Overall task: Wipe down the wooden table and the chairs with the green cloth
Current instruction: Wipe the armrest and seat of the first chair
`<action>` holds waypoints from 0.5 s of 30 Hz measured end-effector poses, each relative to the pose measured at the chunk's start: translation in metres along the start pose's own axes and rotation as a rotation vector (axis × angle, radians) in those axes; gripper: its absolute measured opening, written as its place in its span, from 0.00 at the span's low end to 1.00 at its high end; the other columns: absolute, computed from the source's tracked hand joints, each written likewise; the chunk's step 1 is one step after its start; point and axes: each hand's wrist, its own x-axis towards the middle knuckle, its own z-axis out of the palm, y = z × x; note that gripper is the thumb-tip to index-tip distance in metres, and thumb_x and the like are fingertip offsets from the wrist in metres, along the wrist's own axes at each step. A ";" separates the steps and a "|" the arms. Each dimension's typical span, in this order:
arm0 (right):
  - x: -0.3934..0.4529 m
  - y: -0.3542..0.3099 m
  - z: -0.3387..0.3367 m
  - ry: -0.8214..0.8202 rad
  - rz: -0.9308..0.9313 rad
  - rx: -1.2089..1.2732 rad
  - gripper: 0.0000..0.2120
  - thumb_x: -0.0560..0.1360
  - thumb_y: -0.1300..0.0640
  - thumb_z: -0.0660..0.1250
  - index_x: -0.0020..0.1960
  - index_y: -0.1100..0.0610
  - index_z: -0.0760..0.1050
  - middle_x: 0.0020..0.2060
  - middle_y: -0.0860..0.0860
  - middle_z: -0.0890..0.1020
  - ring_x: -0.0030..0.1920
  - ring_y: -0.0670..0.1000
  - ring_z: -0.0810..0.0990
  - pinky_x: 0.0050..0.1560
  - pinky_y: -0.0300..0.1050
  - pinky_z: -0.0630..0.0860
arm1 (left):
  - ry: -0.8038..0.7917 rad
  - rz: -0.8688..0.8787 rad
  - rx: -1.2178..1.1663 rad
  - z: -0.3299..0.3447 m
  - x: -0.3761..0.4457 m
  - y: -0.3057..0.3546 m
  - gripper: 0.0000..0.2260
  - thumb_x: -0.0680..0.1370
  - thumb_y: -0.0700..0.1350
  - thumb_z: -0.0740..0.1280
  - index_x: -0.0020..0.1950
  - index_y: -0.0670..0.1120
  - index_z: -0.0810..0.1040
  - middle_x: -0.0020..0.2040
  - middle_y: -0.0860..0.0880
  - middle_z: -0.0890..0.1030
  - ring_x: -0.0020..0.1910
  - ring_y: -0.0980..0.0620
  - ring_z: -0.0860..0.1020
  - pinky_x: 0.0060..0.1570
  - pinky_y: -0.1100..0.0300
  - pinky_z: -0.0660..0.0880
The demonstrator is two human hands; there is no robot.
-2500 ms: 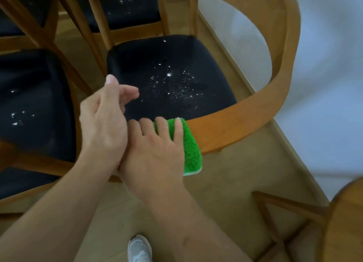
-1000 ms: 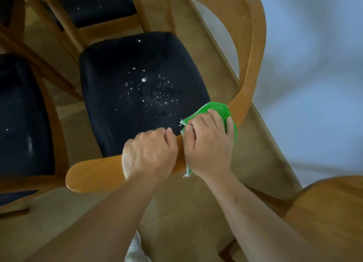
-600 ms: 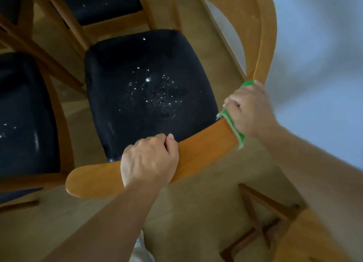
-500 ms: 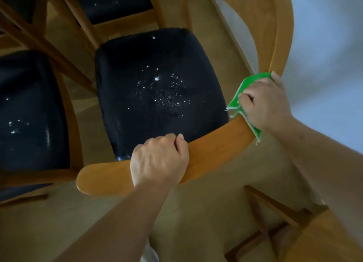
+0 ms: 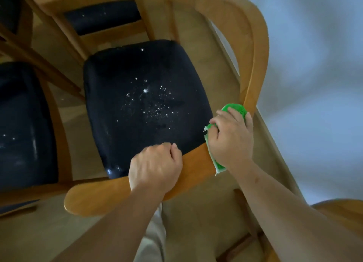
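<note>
Since half a second ago the right hand [image 5: 231, 137] has slid back along the curved backrest rail [image 5: 194, 163], from the bend where the rail turns up into the armrest toward the middle of the rail, carrying the green cloth [image 5: 234, 109] with it. Its fingers are curled over the cloth and press it onto the wood; 1 tuft of green shows beyond the fingertips and a pale-edged strip hangs under the wrist.

The left hand [image 5: 155, 166] has not shifted: it grips the same rail just to the left, fingers wrapped over the top edge, apparently steadying the chair [image 5: 255, 51] while the other hand rubs.

The step in hand looks like the wooden frame of this chair, with the stroke running back and forth over the rail. The black seat [image 5: 141, 102] is well apart from the cloth and carries a scatter of white specks near its centre, so it appears not yet wiped. At least 2 more dark-seated chairs stand to the left and beyond, 1 of them also speckled, and the round edge of a wooden surface [image 5: 341, 212] shows at lower right.

The next move probably calls for carrying the cloth on toward the left hand, which would have to lift or shift aside to free that stretch of rail.
</note>
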 end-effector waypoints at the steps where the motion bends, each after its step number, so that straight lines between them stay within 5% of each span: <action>1: -0.001 -0.001 0.000 -0.027 0.018 -0.007 0.16 0.77 0.50 0.55 0.54 0.52 0.80 0.63 0.51 0.78 0.70 0.52 0.67 0.73 0.56 0.54 | -0.022 0.004 -0.006 -0.001 0.000 0.000 0.20 0.77 0.55 0.48 0.30 0.52 0.69 0.24 0.56 0.70 0.24 0.58 0.69 0.25 0.60 0.69; 4: -0.002 -0.004 0.000 -0.066 0.072 -0.046 0.23 0.78 0.47 0.50 0.66 0.52 0.74 0.73 0.51 0.67 0.75 0.52 0.58 0.74 0.55 0.52 | -0.091 0.001 -0.023 -0.002 0.001 0.001 0.19 0.78 0.56 0.48 0.31 0.53 0.69 0.25 0.57 0.69 0.25 0.60 0.69 0.25 0.62 0.68; 10: 0.001 -0.003 -0.001 -0.047 0.084 -0.042 0.22 0.76 0.45 0.51 0.57 0.50 0.80 0.65 0.48 0.77 0.72 0.51 0.64 0.73 0.53 0.51 | -0.208 0.005 -0.001 -0.004 0.003 0.001 0.18 0.79 0.56 0.48 0.34 0.54 0.70 0.28 0.57 0.71 0.28 0.60 0.72 0.31 0.58 0.75; 15: 0.002 -0.009 -0.005 -0.090 0.129 -0.028 0.23 0.78 0.46 0.49 0.68 0.49 0.72 0.74 0.48 0.65 0.76 0.50 0.54 0.75 0.55 0.50 | -0.391 -0.163 -0.090 -0.005 0.012 0.000 0.16 0.78 0.56 0.52 0.36 0.53 0.73 0.32 0.55 0.76 0.31 0.55 0.75 0.33 0.58 0.74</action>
